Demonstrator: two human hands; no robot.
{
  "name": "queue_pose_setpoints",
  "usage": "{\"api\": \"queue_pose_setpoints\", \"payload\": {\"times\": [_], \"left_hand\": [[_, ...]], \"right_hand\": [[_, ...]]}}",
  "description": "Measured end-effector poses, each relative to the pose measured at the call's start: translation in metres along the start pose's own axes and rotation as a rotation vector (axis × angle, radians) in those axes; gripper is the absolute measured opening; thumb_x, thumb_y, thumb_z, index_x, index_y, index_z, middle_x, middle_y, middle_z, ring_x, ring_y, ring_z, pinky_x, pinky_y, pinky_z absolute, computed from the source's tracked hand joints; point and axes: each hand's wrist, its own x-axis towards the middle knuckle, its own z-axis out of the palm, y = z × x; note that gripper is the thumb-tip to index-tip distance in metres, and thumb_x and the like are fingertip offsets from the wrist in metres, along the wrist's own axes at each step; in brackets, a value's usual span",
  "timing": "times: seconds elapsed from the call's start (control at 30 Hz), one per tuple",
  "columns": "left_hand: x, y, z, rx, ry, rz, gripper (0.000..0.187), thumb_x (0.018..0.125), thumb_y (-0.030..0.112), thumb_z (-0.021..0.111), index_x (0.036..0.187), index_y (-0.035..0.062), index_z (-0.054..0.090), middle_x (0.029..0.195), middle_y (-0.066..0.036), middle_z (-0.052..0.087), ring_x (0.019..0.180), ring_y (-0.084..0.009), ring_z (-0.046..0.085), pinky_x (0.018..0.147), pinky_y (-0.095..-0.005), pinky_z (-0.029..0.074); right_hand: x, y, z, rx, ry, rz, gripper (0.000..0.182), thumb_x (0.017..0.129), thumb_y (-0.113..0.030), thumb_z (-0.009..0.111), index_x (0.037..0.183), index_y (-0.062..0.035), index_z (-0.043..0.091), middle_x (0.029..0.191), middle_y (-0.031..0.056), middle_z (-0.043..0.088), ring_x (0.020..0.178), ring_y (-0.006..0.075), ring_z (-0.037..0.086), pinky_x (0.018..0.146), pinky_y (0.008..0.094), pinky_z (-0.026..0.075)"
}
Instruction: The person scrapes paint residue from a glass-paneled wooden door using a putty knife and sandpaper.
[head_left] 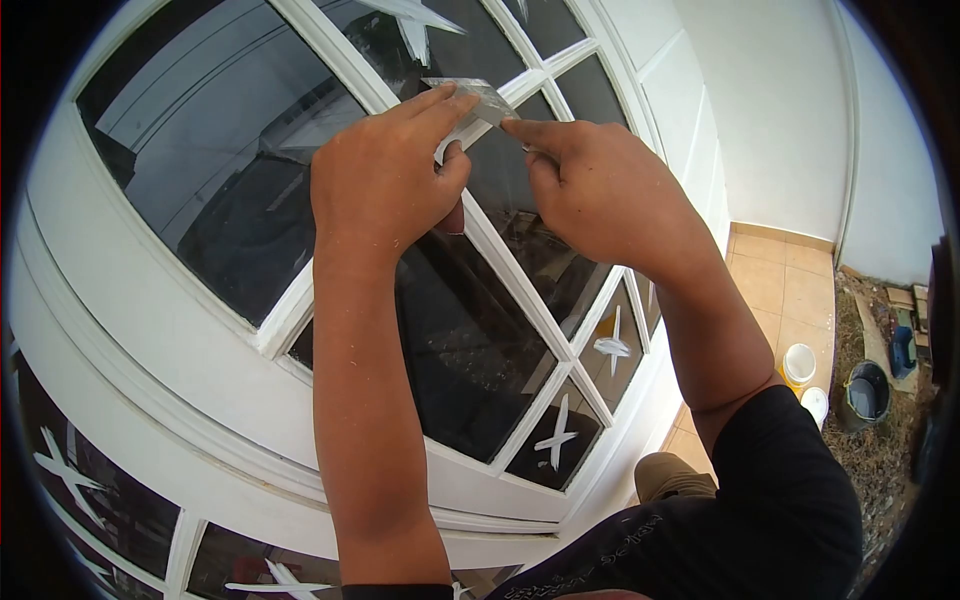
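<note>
Both of my hands are on a flat metal scraper blade [487,98] that lies against the white muntins of a paned window [515,283]. My left hand [392,170] presses its fingers on the blade's left part, with its thumb curled around a handle partly hidden below the palm. On the blade's right end, the index finger and thumb of my right hand [600,190] hold the edge. Dark glass [470,340] shows beneath and between the hands.
White painted crosses mark several panes, one of them [556,436] low on the window. On the right are a tiled floor [765,285], a white-and-yellow container [798,366], a dark bucket [866,392] and a blue container [903,350] on rough ground.
</note>
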Motion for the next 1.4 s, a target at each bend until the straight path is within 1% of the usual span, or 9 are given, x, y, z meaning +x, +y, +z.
{"api": "queue_pose_setpoints", "payload": {"times": [0.13, 0.2, 0.83, 0.9, 0.93, 1.0, 1.23, 1.3, 1.4], "left_hand": [[0.001, -0.002, 0.003, 0.058, 0.023, 0.039, 0.046, 0.083, 0.024, 0.069, 0.128, 0.0349, 0.074, 0.130, 0.008, 0.073, 0.075, -0.0153, 0.075, 0.076, -0.0308, 0.060], [0.001, 0.002, -0.002, 0.037, -0.059, -0.012, 0.043, 0.083, 0.022, 0.068, 0.124, 0.0310, 0.076, 0.132, 0.008, 0.072, 0.094, -0.0216, 0.076, 0.081, -0.0382, 0.062], [0.000, 0.002, 0.000, 0.102, -0.123, -0.016, 0.047, 0.086, 0.023, 0.066, 0.131, 0.0330, 0.071, 0.136, 0.009, 0.069, 0.102, -0.0222, 0.075, 0.085, -0.0402, 0.062], [0.001, 0.001, 0.003, 0.175, -0.059, 0.017, 0.054, 0.084, 0.024, 0.069, 0.137, 0.0373, 0.067, 0.135, 0.009, 0.070, 0.090, -0.0183, 0.076, 0.084, -0.0339, 0.061], [0.002, 0.002, 0.003, 0.173, -0.055, 0.018, 0.054, 0.084, 0.024, 0.069, 0.137, 0.0373, 0.067, 0.135, 0.009, 0.070, 0.090, -0.0183, 0.076, 0.084, -0.0339, 0.061], [0.000, 0.002, 0.002, 0.150, -0.037, 0.015, 0.058, 0.084, 0.023, 0.070, 0.139, 0.0376, 0.065, 0.135, 0.008, 0.070, 0.093, -0.0192, 0.076, 0.084, -0.0344, 0.061], [0.001, 0.001, 0.003, 0.142, -0.031, 0.033, 0.053, 0.084, 0.020, 0.070, 0.135, 0.0315, 0.068, 0.136, 0.005, 0.070, 0.102, -0.0231, 0.075, 0.084, -0.0395, 0.063], [0.001, -0.002, 0.006, 0.152, -0.020, 0.044, 0.058, 0.083, 0.023, 0.072, 0.139, 0.0372, 0.065, 0.135, 0.009, 0.070, 0.095, -0.0197, 0.075, 0.084, -0.0340, 0.061], [0.003, 0.001, 0.006, 0.171, -0.014, 0.027, 0.057, 0.083, 0.024, 0.072, 0.138, 0.0365, 0.066, 0.136, 0.009, 0.070, 0.095, -0.0200, 0.075, 0.084, -0.0340, 0.061]], "right_hand": [[0.009, 0.000, -0.004, 0.033, -0.028, 0.057, 0.042, 0.095, -0.020, 0.050, 0.130, -0.0097, 0.072, 0.102, 0.0231, 0.075, 0.094, 0.0407, 0.073, 0.095, 0.0470, 0.057], [0.003, 0.004, -0.005, -0.004, -0.021, -0.001, 0.043, 0.095, -0.020, 0.050, 0.131, -0.0102, 0.072, 0.102, 0.0231, 0.075, 0.095, 0.0405, 0.073, 0.095, 0.0473, 0.057], [0.013, 0.006, 0.000, -0.011, -0.024, 0.022, 0.044, 0.093, -0.021, 0.051, 0.129, -0.0099, 0.072, 0.104, 0.0245, 0.074, 0.097, 0.0423, 0.072, 0.096, 0.0485, 0.056], [0.014, 0.010, 0.007, -0.016, 0.123, -0.104, 0.042, 0.096, -0.017, 0.051, 0.131, -0.0059, 0.072, 0.079, 0.0245, 0.072, 0.070, 0.0367, 0.071, 0.078, 0.0429, 0.058], [0.015, 0.010, 0.004, -0.019, 0.126, -0.105, 0.042, 0.096, -0.017, 0.051, 0.131, -0.0059, 0.072, 0.079, 0.0245, 0.072, 0.070, 0.0367, 0.071, 0.078, 0.0429, 0.058], [0.016, 0.006, -0.001, -0.003, 0.020, -0.034, 0.044, 0.093, -0.020, 0.051, 0.130, -0.0098, 0.072, 0.103, 0.0240, 0.074, 0.096, 0.0415, 0.072, 0.095, 0.0486, 0.057], [0.015, 0.003, 0.002, -0.003, 0.030, -0.033, 0.044, 0.092, -0.020, 0.051, 0.130, -0.0093, 0.072, 0.102, 0.0244, 0.074, 0.094, 0.0424, 0.072, 0.095, 0.0484, 0.057], [0.007, 0.004, 0.005, 0.017, 0.056, -0.064, 0.044, 0.093, -0.020, 0.051, 0.129, -0.0086, 0.072, 0.102, 0.0249, 0.074, 0.095, 0.0427, 0.072, 0.095, 0.0482, 0.057], [0.023, 0.006, 0.003, 0.007, 0.041, -0.043, 0.044, 0.093, -0.020, 0.051, 0.130, -0.0080, 0.072, 0.102, 0.0254, 0.074, 0.095, 0.0427, 0.072, 0.095, 0.0484, 0.057]]}}
